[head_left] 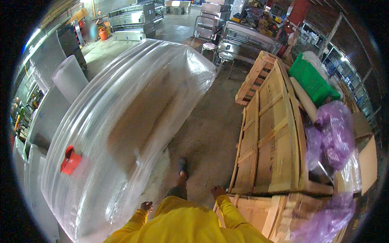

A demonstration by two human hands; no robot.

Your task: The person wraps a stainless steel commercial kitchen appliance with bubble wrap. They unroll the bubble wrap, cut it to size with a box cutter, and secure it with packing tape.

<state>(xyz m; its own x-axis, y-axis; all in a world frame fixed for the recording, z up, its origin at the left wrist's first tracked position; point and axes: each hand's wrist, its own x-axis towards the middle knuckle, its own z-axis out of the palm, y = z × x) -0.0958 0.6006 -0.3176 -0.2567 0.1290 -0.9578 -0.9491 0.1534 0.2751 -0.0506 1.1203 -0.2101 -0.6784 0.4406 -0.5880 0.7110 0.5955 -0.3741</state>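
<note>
My left hand [147,207] hangs low beside a long bulky object [93,133] wrapped in clear bubble wrap. Its fingers look curled, and nothing shows in them. On the other side, my right hand [218,191] is closed like a fist near the corner of a large wooden crate [267,137], seemingly apart from it. A red tape dispenser [71,161] lies on top of the wrapped object. Through the clear wrap a brown, cardboard-like surface shows. My foot [183,165] is stepping forward on the floor between the wrapped object and the crate.
Purple plastic bundles [335,131] and a green bin [314,79] lie beyond the crate. Another crate [255,210] stands close at my right. Two round stools [225,56] and metal cabinets [249,42] stand ahead. A bubble-wrap roll [69,77] is at far left.
</note>
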